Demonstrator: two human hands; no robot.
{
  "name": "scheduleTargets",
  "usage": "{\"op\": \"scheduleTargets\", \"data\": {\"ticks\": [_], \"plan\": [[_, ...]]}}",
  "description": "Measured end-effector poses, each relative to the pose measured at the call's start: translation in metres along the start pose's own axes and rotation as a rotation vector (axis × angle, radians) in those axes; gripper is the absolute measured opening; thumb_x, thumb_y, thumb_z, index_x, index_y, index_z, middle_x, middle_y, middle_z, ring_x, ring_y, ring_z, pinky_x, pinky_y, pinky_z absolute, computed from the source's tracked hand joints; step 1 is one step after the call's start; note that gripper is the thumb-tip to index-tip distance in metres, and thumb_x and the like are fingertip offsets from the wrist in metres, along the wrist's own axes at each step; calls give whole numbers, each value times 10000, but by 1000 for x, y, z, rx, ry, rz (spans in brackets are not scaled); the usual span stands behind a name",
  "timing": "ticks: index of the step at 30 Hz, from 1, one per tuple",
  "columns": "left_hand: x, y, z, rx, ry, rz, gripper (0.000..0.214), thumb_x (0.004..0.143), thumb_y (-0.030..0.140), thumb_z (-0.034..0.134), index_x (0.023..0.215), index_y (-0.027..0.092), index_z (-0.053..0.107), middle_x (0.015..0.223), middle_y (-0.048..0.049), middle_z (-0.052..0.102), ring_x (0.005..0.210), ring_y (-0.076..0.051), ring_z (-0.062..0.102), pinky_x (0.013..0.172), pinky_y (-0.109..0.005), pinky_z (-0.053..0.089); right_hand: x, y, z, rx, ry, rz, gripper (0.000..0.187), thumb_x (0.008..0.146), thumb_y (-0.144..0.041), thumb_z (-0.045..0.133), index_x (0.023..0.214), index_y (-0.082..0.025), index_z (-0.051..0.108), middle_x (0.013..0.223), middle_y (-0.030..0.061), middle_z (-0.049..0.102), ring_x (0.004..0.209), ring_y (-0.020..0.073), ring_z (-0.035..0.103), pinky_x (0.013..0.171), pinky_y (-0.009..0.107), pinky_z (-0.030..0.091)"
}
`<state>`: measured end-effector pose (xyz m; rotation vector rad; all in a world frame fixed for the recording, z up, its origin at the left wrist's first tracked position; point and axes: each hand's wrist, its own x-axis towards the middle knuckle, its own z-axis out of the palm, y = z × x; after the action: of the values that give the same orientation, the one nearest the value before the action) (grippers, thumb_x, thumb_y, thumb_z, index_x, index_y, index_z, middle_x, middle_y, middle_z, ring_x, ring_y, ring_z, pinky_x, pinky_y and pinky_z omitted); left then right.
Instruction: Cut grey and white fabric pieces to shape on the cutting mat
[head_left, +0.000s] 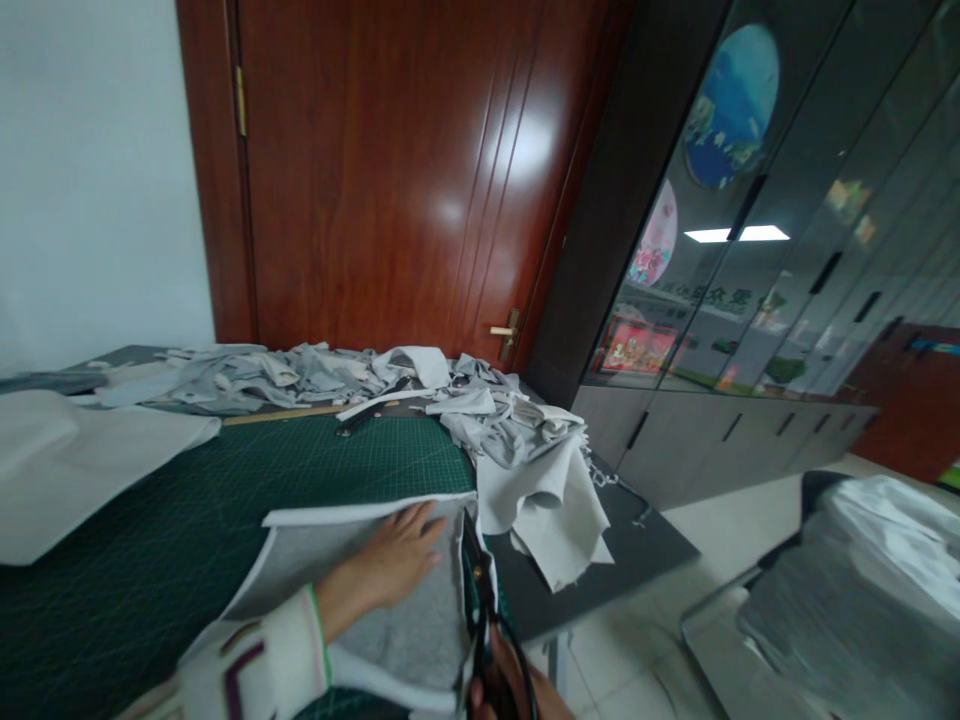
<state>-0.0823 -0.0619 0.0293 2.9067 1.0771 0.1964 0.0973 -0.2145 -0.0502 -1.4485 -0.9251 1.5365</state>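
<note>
A piece of grey fabric with pale edges [405, 630] lies on the green cutting mat [360, 460]. My left hand [394, 560] rests flat on this fabric with its fingers stretched toward the right edge. At the lower edge of the view, my right hand [517, 680] grips black-handled scissors [477, 570]. Their blades point away from me along the fabric's right edge, where a narrow pale strip runs beside them. The hand and the handles partly hide the lower right corner of the fabric.
Grey and white fabric scraps [300, 375] are heaped along the table's back and right side. A white sheet [97, 450] lies at left. Beyond the table's right edge, a chair [712, 630] holds plastic-wrapped material [855, 600]. A wooden door [390, 180] and cabinets [720, 430] stand behind.
</note>
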Motion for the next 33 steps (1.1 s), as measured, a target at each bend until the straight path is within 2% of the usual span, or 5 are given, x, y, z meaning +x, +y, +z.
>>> {"op": "scheduleTargets", "data": {"ticks": [6,13,20,27,33], "plan": [[27,0,0,8,37,18,566,873,42,392,1377,223,574,1412,-96,600,1319,-250,541,1089,-391,429,-17,-20,16,246,-17,122,827,370,-968,630,591,-172,592,439,-67,389,410,67,341,431,226,183],[37,-6,12,-35,69,-3,487,1022,271,297,1457,169,492,1560,-132,446,1442,-261,395,1167,-429,322,-45,-39,27,373,49,90,722,455,-819,787,644,-146,606,488,-60,474,456,46,389,483,197,241],[36,-16,23,-62,64,9,536,1033,384,343,1523,178,409,1611,-119,348,1501,-257,282,1219,-485,176,-38,-39,32,395,119,133,756,321,-849,782,565,-160,594,424,-59,462,417,56,397,450,204,232],[37,-16,21,-89,23,24,892,873,712,518,1550,157,346,1633,-175,255,1520,-301,217,1225,-525,105,-36,-40,28,360,113,184,770,349,-855,771,624,-158,592,453,-68,481,426,51,390,428,193,235],[36,-15,17,-126,5,26,991,791,734,604,1553,160,337,1641,-184,225,1521,-327,197,1222,-518,58,-46,-51,22,289,82,209,773,431,-858,754,703,-146,625,545,-41,540,511,77,476,467,203,404]]}}
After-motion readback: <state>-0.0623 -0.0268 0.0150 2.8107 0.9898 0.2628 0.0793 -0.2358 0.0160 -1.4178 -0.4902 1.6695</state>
